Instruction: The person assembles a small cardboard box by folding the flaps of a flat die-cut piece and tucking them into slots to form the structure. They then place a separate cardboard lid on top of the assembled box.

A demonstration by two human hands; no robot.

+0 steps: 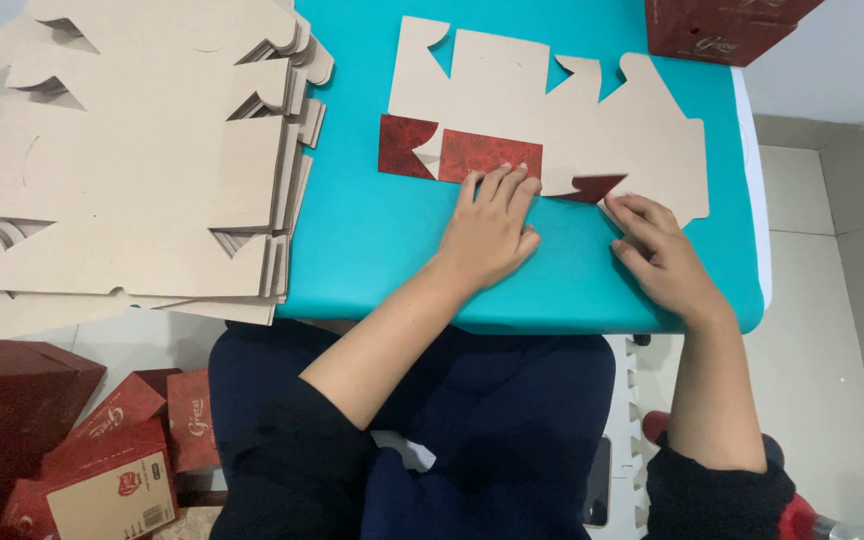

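a flat carton blank [552, 115] lies brown side up at the table's [372, 250] far middle, its near flaps folded back to show dark red. the left hand [490, 232] lies flat, fingers spread, pinning the folded red flap [487, 153]; it grasps nothing. the right hand [657, 250] is open too, fingertips on the small red corner [592, 186]. to crease well, press along the fold line and keep the blank square to the table's near edge. a stack of blanks [132, 150] overhangs the left edge.
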